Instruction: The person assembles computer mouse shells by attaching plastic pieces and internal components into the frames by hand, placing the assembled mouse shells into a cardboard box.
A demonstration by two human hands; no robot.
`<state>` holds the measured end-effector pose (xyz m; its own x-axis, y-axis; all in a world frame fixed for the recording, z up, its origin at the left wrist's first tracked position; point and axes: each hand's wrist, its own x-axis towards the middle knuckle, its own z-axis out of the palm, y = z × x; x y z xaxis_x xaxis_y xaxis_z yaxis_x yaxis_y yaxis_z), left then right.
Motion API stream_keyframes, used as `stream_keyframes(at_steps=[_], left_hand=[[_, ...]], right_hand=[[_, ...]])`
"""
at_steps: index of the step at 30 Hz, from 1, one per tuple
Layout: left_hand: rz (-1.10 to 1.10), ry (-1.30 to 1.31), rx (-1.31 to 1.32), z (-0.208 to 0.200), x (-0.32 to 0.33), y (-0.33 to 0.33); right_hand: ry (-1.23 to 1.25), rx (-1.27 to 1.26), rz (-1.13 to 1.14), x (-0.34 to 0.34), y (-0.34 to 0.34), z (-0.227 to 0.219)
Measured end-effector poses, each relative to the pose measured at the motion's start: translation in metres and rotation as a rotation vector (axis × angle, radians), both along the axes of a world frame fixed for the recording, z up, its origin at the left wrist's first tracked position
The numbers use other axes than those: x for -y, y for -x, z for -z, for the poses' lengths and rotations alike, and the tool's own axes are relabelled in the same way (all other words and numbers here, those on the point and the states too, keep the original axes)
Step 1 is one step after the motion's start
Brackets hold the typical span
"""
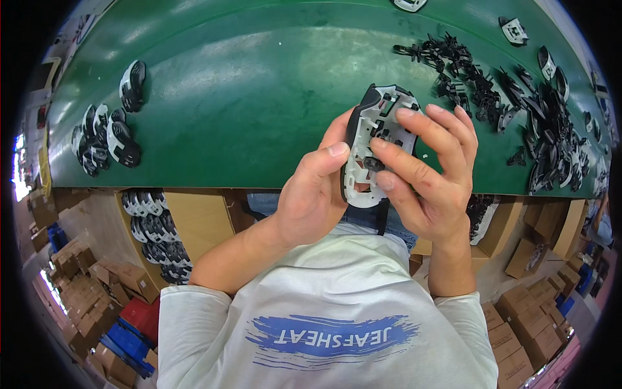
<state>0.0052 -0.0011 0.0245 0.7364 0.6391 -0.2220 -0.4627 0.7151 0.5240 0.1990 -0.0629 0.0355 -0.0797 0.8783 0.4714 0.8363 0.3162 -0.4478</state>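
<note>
Both my hands hold one white-and-black plastic shell [378,123], shaped like a computer mouse body, just above the near edge of the green work surface [246,97]. My left hand [311,194] grips its left side, with the thumb lying across the white inner face. From the right, my right hand [435,185] wraps around it, fingers spread over the ribbed inside and fingertips pressing near a small black piece at its middle. The shell's inner side faces me and its black outer rim shows along the left edge.
A cluster of similar black-and-white shells [107,137] lies at the left of the green surface. A heap of small black plastic parts [518,110] spreads along the right. Under the table edge a cardboard box [194,220] holds stacked shells [155,233]; more cartons [518,324] stand on the floor.
</note>
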Motion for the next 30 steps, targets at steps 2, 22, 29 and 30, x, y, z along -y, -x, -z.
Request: stream_keyframes(at_steps=[2,22,29,30], left_hand=[[0.006,-0.047,-0.014,-0.001,0.001,-0.002],[0.082,-0.148,-0.083,-0.009,0.007,-0.013],[0.103,-0.194,-0.17,-0.007,0.015,-0.016],[0.097,-0.159,-0.15,-0.008,0.014,-0.015]], right_hand=[[-0.029,-0.053,0.048,0.001,0.003,0.005],[-0.226,-0.122,0.122,0.001,-0.006,0.014],[-0.162,-0.124,0.113,0.003,-0.01,0.013],[-0.148,-0.174,0.126,0.003,-0.01,0.014]])
